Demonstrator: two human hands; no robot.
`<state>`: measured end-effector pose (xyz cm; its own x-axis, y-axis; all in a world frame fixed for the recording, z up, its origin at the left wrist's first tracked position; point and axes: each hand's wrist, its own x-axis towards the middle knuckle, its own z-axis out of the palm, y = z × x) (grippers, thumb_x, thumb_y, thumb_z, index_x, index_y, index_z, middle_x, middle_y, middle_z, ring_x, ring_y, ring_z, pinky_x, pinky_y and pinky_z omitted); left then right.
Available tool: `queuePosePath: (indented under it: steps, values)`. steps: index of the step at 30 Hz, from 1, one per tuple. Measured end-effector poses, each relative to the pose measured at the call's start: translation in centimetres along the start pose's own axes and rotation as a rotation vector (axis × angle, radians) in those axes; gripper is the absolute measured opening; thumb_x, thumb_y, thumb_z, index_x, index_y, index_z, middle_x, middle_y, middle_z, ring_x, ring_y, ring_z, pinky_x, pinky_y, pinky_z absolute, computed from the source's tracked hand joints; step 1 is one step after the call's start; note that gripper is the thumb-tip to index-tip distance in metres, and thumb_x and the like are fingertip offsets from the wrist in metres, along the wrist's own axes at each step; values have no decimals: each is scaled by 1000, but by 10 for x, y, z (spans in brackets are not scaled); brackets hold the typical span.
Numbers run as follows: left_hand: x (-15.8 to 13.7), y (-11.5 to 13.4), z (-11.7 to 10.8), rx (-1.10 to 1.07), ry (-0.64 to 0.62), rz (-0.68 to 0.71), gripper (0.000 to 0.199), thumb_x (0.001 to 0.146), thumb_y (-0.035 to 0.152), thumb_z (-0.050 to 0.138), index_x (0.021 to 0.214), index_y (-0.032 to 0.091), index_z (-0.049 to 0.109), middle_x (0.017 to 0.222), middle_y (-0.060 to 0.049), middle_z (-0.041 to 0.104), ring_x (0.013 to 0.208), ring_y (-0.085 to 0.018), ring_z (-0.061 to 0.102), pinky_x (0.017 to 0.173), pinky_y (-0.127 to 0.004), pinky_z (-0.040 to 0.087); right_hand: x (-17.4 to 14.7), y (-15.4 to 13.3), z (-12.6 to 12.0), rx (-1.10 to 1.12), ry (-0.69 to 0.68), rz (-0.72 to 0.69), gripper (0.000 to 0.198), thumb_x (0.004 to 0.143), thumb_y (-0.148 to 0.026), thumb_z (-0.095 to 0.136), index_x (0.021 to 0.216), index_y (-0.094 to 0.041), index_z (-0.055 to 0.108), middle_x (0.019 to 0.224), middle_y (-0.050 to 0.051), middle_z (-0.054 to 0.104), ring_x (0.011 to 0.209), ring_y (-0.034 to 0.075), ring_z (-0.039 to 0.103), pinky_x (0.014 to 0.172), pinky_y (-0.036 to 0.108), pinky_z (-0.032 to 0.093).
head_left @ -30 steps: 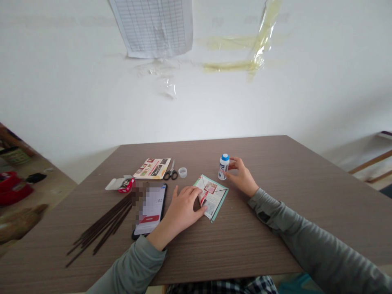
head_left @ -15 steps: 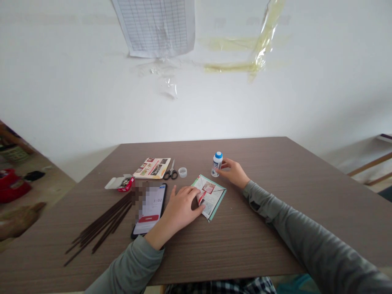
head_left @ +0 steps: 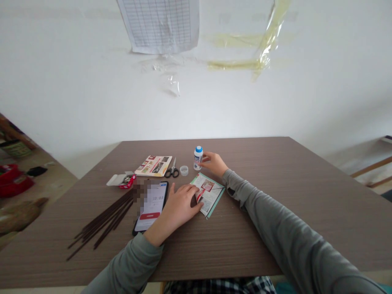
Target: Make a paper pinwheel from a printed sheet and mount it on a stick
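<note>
My left hand (head_left: 183, 199) lies with fingers and thumb apart on the left part of a small printed paper piece (head_left: 210, 197). The paper has green borders and a dark thin line across it; my fingers hide its left corner. Behind it, my right hand (head_left: 214, 162) has its thumb and fingers on the right side of a small white bottle (head_left: 197, 159) with a blue cap. The bottle is upright. Just left of the bottle is a small clear round cap (head_left: 184, 170).
Black-handled scissors (head_left: 172, 172) lie beside a printed booklet (head_left: 153, 165). A small red box (head_left: 127, 181) stands with its lid up. Several thin dark sticks (head_left: 105, 218) lie left of a phone (head_left: 151, 207). The wall (head_left: 245, 110) rises behind the table (head_left: 263, 157).
My right hand has moved left and slightly away from me together with the bottle, which now stands nearer the clear cap. My left hand stays on the paper. The camera view has shifted slightly.
</note>
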<state>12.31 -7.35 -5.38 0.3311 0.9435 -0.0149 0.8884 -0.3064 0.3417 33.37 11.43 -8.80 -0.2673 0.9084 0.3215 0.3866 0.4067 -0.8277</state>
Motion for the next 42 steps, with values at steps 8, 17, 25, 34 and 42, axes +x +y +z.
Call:
queuePosePath:
  steps: [8, 17, 25, 34, 42]
  values:
    - [-1, 4, -4, 18, 3, -8, 33, 117, 23, 83, 150, 25, 85, 175, -17, 87, 171, -46, 77, 159, -90, 32, 2, -7, 18, 17, -33, 1, 35, 97, -24, 107, 131, -28, 97, 131, 7, 101, 114, 31, 99, 106, 43, 79]
    - [1, -1, 2, 3, 30, 3, 33, 115, 25, 84, 148, 27, 86, 172, -18, 88, 169, -46, 79, 158, -91, 33, -2, -3, 16, 10, -25, 38, 60, 93, -8, 100, 149, -28, 90, 143, 9, 98, 109, 28, 97, 108, 46, 80]
    - [1, -3, 4, -10, 32, 19, 36, 116, 27, 82, 151, 31, 87, 173, -17, 88, 172, -48, 76, 158, -92, 33, -18, -9, -13, -37, 28, -44, 55, 94, -8, 99, 145, -26, 90, 144, 12, 94, 112, 27, 94, 119, 49, 74]
    - [-3, 13, 16, 10, -8, 56, 37, 120, 36, 86, 155, 27, 88, 182, -20, 81, 177, -48, 71, 159, -92, 31, -91, -6, -57, -330, -256, -342, 25, 107, -16, 93, 125, -33, 97, 118, 5, 100, 118, 32, 96, 142, 64, 59]
    - [-4, 15, 23, -2, 32, 73, 38, 117, 39, 89, 154, 29, 91, 178, -19, 84, 173, -49, 73, 157, -90, 35, -151, 6, -74, -307, -310, -442, 5, 109, -31, 98, 109, -36, 97, 115, 3, 101, 110, 32, 96, 138, 63, 62]
